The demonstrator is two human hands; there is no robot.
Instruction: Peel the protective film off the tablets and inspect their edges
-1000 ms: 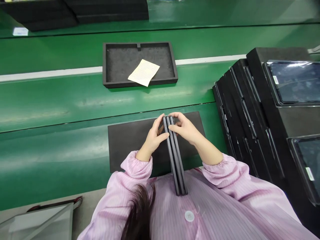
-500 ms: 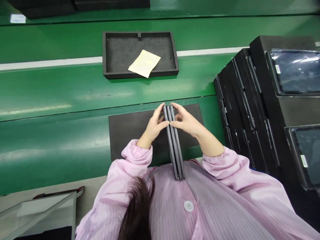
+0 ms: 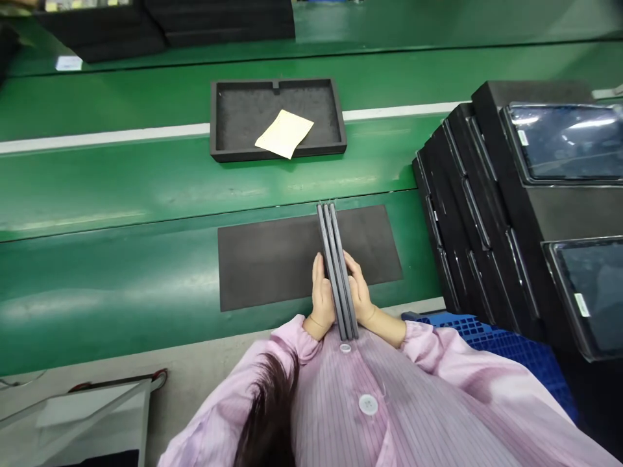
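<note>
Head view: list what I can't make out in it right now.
All in the head view:
- Broad faces of the three slabs: edge-on to the camera, between left hand and right hand.
- Part of the tray floor: covered by the yellow paper.
- Part of the blue crate: behind the right sleeve.
- Lower tablet: cut off by the picture's right edge.
- Any print on its white label: too small.
</note>
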